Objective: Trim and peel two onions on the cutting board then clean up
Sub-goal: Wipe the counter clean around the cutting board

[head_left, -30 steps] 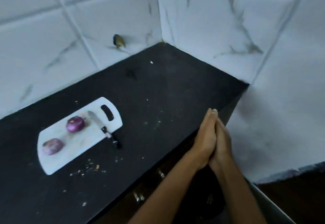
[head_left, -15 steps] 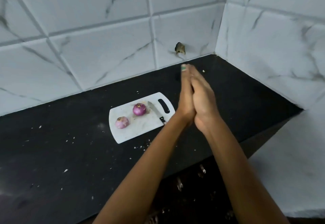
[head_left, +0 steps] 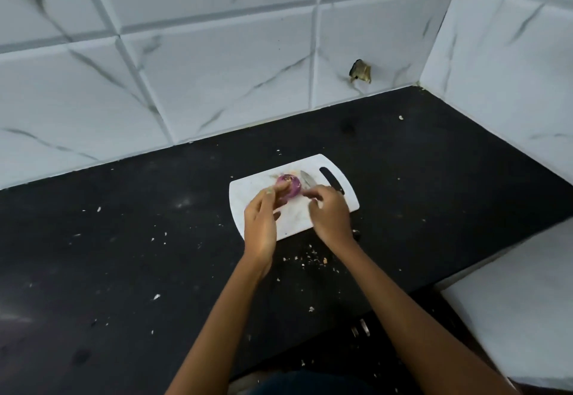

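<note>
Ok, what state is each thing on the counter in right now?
onion: on the board, skin on, left hand touching it.
cutting board: flat on the counter.
knife: lying on the board, handle hidden.
left hand: fingers on the onion.
right hand: curled over the knife; grip unclear.
Scraps: scattered on the counter.

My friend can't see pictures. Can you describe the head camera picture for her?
Two bare hands reach a purple onion on a white plastic cutting board; the left hand touches it, the right hand hovers beside a steel knife. Crumbs dot the black countertop.
</note>
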Available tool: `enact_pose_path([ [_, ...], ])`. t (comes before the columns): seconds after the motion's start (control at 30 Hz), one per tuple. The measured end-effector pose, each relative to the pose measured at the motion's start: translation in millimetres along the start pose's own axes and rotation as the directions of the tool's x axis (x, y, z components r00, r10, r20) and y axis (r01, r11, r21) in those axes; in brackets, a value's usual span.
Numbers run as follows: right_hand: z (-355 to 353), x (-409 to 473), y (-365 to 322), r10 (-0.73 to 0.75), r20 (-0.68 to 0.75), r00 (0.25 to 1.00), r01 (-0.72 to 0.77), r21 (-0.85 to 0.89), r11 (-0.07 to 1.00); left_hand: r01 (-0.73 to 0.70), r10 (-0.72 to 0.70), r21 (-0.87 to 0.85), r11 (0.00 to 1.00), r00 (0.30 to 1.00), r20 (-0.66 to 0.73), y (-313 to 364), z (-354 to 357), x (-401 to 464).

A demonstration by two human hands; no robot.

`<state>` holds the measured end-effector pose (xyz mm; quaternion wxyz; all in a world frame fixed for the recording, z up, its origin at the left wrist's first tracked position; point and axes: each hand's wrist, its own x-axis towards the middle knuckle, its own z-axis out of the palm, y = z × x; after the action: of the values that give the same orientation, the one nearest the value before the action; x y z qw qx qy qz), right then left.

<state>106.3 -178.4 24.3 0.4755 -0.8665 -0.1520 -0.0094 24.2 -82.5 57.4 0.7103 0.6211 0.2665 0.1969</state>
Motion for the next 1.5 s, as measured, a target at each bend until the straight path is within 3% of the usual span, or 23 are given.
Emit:
enact_pose_path([
  [0.17, -13, 2, 12, 0.261, -0.056, 0.964, -0.258, 0.058, 0.964, 0.073, -0.071, 0.009, 0.997, 0.986, -0.15, -22, -20, 7],
  [0.27, -11, 14, 19, 0.276, -0.022, 0.961, -0.277, -0.073, 0.958, 0.079, -0.067, 0.095, 0.992, 0.99, -0.124, -33, -21, 16],
  [0.33, -8, 23, 25, 0.223, 0.009, 0.975, -0.216, -0.213, 0.953, -0.001, 0.026, 0.216, 0.976, 0.994, -0.111, -38, -19, 25],
  [0.47, -6, 32, 33, 0.219, 0.207, 0.954, -0.091, -0.495, 0.864, -0.013, 0.112, 0.672, 0.741, 0.988, -0.104, -40, -7, 49],
  [0.57, -4, 39, 45, 0.192, 0.222, 0.956, -0.059, -0.496, 0.866, -0.082, 0.132, 0.823, 0.562, 0.991, 0.009, -40, 9, 72],
  [0.63, -5, 45, 51, 0.18, 0.2, 0.963, -0.071, -0.455, 0.888, -0.134, 0.14, 0.882, 0.452, 0.987, 0.078, -41, 18, 89],
  [0.8, -10, 68, 57, 0.192, 0.184, 0.964, -0.092, -0.445, 0.891, -0.154, 0.009, 0.942, 0.298, 0.987, 0.158, -49, 30, 116],
  [0.93, -8, 80, 62, 0.201, 0.199, 0.959, -0.09, -0.458, 0.884, -0.175, 0.037, 0.954, 0.242, 0.984, 0.172, -54, 28, 125],
  [1.03, -1, 82, 59, 0.125, 0.13, 0.984, -0.041, -0.514, 0.857, -0.159, 0.058, 0.967, 0.198, 0.987, 0.15, -52, 27, 128],
  [1.13, 10, 86, 46, 0.015, 0.128, 0.992, 0.024, -0.305, 0.952, -0.15, 0.052, 0.96, 0.235, 0.989, 0.142, -49, 25, 129],
  [1.23, 25, 93, 29, -0.039, 0.293, 0.955, 0.07, -0.097, 0.993, -0.14, 0.028, 0.943, 0.301, 0.99, 0.137, -45, 20, 129],
  [1.33, 39, 97, 16, -0.047, 0.436, 0.899, 0.124, -0.149, 0.981, -0.098, 0.003, 0.932, 0.349, 0.995, 0.103, -38, 8, 122],
  [1.5, 57, 95, 22, -0.02, 0.452, 0.892, 0.143, -0.239, 0.96, 0.022, -0.052, 0.807, 0.59, 0.999, 0.011, -38, -24, 101],
])
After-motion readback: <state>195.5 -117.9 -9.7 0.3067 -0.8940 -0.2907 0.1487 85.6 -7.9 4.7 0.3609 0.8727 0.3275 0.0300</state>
